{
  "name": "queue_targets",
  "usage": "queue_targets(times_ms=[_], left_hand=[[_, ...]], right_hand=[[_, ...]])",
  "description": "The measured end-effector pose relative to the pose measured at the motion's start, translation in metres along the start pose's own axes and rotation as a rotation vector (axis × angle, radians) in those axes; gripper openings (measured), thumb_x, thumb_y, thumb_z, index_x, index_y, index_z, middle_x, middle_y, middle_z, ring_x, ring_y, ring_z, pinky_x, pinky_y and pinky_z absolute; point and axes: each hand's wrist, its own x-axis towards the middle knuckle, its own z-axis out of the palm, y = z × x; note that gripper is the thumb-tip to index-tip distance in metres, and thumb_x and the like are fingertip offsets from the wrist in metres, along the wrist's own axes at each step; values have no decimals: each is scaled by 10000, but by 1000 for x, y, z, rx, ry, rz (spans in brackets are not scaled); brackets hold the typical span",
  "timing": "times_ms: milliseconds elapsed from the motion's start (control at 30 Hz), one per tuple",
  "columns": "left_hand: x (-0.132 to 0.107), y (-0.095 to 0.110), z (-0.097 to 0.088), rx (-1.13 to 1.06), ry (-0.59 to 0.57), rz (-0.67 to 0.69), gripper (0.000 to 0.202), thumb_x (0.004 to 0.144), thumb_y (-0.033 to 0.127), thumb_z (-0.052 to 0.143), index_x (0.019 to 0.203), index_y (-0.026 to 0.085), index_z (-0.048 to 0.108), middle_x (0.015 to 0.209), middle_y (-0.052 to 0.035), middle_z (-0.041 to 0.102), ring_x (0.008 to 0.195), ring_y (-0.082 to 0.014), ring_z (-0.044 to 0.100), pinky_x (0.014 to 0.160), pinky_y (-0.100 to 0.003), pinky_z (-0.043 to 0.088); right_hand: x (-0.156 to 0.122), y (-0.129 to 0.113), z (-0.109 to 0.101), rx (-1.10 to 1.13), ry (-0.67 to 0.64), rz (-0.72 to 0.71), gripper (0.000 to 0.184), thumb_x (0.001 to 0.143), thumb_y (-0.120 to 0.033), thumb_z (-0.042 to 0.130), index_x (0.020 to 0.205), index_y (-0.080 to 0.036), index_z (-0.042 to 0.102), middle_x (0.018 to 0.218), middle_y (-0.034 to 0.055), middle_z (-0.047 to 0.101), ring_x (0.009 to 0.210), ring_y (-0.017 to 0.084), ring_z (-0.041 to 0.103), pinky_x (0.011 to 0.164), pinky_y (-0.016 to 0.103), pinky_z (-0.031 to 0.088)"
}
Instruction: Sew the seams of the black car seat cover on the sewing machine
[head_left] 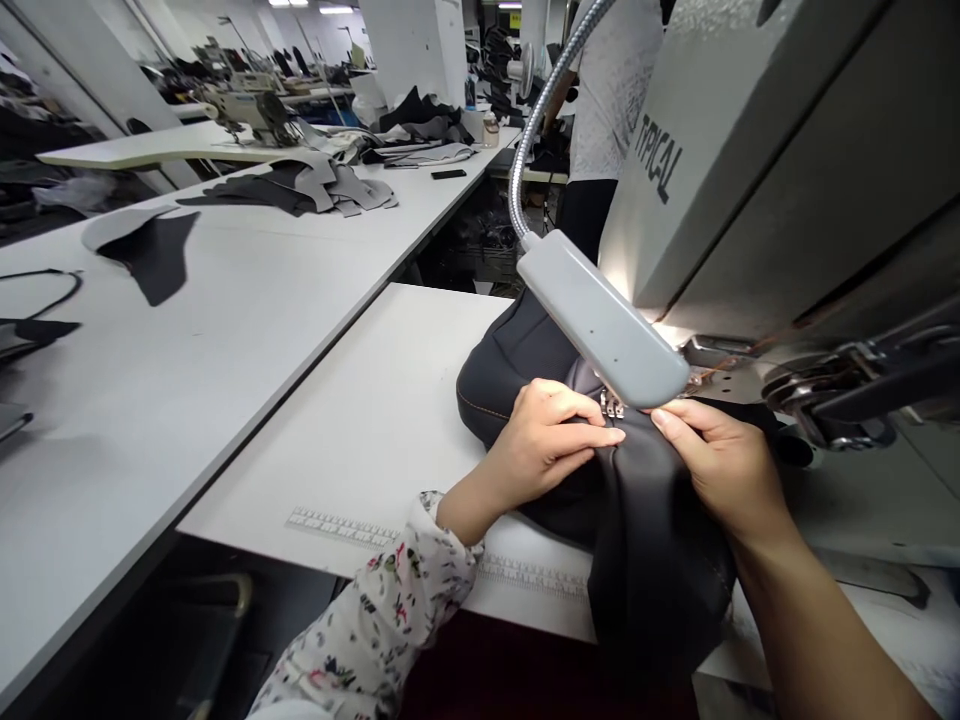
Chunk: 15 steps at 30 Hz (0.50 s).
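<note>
The left hand [544, 442] presses on a dark padded seat cover [652, 560] with its fingers together, though whether it grips I cannot tell; the right hand [726, 470] pinches a narrow fold beside the metal presser foot [612, 405]; orange topstitching [480, 408] is already in along the far panel; how much seam remains under the lamp [600, 320] is hidden; the cover lies at 4 o'clock, sagging over the near edge of the white sewing table [375, 400]; a printed ruler [341, 525] sits at 7 o'clock.
</note>
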Motion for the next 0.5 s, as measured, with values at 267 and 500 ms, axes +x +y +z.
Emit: queue_targets(times_ms=[267,500], left_hand=[[7,1,-7,-67,-92,-67,327,1056,231,483,1134,256,800,1108,-79,679,1129,-215,579,1049,-418,421],[9,5,-14,-22,-92,-62,396,1008,127,432,995,266,803,1044,-56,651,1062,-197,574,1010,-400,432]], right_hand=[[-8,9,6,-120,74,-188,227,976,-331,606,1067,-269,805,1070,-1,797,1025,199,747,1068,366,531],[-13,12,8,-270,92,-386,253,1014,-218,555,1174,-228,751,1120,18,783,946,159,750,856,257,573]])
